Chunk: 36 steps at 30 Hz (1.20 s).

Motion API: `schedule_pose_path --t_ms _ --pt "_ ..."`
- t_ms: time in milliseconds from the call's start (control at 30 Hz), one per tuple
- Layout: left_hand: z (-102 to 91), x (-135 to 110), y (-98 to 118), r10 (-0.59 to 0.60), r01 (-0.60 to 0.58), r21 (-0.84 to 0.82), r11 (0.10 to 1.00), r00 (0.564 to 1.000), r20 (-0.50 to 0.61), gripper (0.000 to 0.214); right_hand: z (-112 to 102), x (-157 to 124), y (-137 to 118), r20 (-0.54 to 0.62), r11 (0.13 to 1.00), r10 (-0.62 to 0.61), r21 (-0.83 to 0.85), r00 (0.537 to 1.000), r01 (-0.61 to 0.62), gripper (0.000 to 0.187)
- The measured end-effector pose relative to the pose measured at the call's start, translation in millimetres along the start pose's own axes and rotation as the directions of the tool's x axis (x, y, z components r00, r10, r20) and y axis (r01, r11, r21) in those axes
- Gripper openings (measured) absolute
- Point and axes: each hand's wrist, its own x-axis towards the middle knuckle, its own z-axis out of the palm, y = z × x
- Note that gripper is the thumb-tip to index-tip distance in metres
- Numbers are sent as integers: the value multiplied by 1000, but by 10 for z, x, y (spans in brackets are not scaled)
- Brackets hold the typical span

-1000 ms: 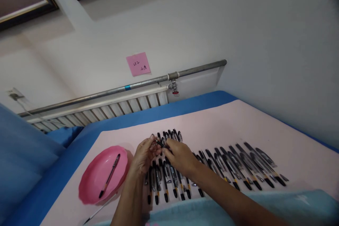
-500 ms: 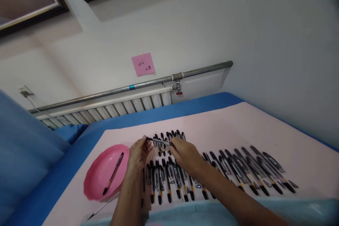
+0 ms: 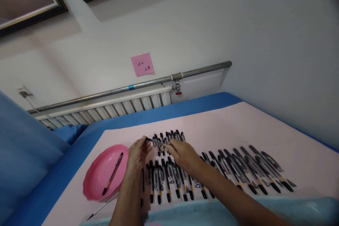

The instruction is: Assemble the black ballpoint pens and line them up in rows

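Observation:
Between my two hands is a slim pen with a dark end and a clear barrel. My left hand pinches its dark end, and my right hand is closed on the other end, where a bit of yellow shows by the fingertips. Below and behind the hands lie several black-capped pens and pen parts in rows. Left of my left hand, a pink scalloped dish holds one assembled-looking pen. A thin refill lies just below the dish, partly covered by my left forearm.
More pens and parts lie in a slanted row on the right. The pink sheet covers a blue table. Behind it are a white radiator and a metal pipe. Blue cloth hangs at the left.
My right hand's fingers have shifted slightly on the pen, uncovering some yellow near the right end. The left hand keeps its pinch, and the view has barely shifted.

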Motion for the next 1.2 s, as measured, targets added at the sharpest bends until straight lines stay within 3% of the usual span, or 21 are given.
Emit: schedule_pose_path --t_ms 133,267,467,600,767,900,1033,1133,1200 --pt "3 -6 0 -3 3 6 1000 1000 5 7 -6 4 -2 -14 998 -60 2 998 60 5" --pt "15 -17 -1 -3 3 7 1000 1000 9 6 -5 1 -1 -17 1000 -17 -11 1000 17 17" --pt "12 -15 -13 4 -5 25 1000 1000 20 9 -13 5 -15 -17 999 -52 1 998 52 6" --pt "8 -21 -24 22 -23 50 998 999 24 12 -7 4 -4 -7 1000 -8 -12 1000 8 15" --pt "56 -65 -67 43 -50 99 994 997 66 17 51 -4 42 1 987 -132 -94 991 131 8" --pt "87 -77 -107 59 -82 151 985 987 152 23 78 19 70 0 996 -82 -33 997 82 20" --pt "93 -63 -139 67 -102 198 975 982 178 25 91 23 63 4 992 -69 106 998 68 12" --pt "88 -32 -156 88 -138 240 961 974 207 22 95 25 67 42 996 -45 74 998 41 10" --pt "71 11 -159 143 -195 279 940 970 197 16 77 36 89 4 1000 7 24 1000 -7 13"
